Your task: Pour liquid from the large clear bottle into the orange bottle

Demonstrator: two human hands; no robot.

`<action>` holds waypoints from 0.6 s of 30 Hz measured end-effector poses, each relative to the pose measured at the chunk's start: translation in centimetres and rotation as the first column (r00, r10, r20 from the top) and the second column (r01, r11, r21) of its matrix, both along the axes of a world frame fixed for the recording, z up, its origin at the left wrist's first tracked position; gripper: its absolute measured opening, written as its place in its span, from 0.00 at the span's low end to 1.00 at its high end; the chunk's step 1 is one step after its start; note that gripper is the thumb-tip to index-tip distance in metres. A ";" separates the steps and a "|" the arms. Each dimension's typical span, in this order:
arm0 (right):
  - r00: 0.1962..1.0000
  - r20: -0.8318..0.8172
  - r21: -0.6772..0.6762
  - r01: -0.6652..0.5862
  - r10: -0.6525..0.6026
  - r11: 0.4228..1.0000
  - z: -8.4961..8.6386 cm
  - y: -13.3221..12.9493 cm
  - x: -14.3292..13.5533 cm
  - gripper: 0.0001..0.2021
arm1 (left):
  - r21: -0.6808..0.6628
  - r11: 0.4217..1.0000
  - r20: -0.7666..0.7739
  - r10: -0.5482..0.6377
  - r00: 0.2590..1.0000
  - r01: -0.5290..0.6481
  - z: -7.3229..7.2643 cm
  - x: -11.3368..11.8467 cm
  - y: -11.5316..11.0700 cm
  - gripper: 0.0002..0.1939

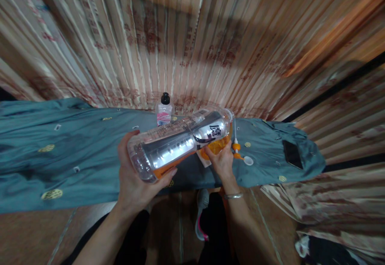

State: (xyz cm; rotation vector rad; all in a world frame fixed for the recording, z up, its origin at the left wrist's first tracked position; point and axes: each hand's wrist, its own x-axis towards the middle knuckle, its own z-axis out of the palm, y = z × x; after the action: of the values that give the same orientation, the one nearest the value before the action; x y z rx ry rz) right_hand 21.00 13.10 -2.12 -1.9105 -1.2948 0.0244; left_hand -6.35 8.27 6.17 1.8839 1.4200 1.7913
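My left hand (135, 176) grips the base end of a large clear plastic bottle (180, 140) with a silver and orange label and dark characters. The bottle lies tilted in the air, its neck end pointing to the right. Under that end, my right hand (222, 160) is closed around an orange see-through container (217, 146), partly hidden by the big bottle. I cannot tell whether anything flows between them. Just right of my right hand lies an orange and white pump top (236, 147), with a small whitish round lid (248, 160) beside it.
A small clear bottle (164, 114) with a black cap and pink contents stands behind the large one. The blue-green cloth (90, 152) covers a long, narrow surface. At its right end rests a dark phone (292, 154). A pleated patterned curtain (168, 56) hangs close behind.
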 end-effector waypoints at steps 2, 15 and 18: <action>1.000 -0.005 0.006 -0.002 0.002 1.000 -0.1 0.0 0.1 0.50 | -0.002 1.000 -0.002 -0.002 1.000 0.002 0.0 0.0 0.0 0.50; 0.999 -0.052 -0.027 0.010 -0.012 1.000 0.5 0.0 -0.2 0.51 | -0.002 1.000 0.002 -0.008 1.000 0.008 0.3 0.1 -0.2 0.47; 0.998 -0.062 -0.024 0.011 -0.013 1.000 0.6 -0.1 -0.2 0.51 | 0.013 1.000 -0.009 -0.016 1.000 0.016 0.4 0.2 -0.1 0.46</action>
State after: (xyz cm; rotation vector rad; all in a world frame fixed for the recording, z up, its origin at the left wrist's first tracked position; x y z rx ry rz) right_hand 20.79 13.01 -1.54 -1.9225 -1.2466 0.0926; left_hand -6.17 8.12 6.54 1.9068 1.3957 1.7911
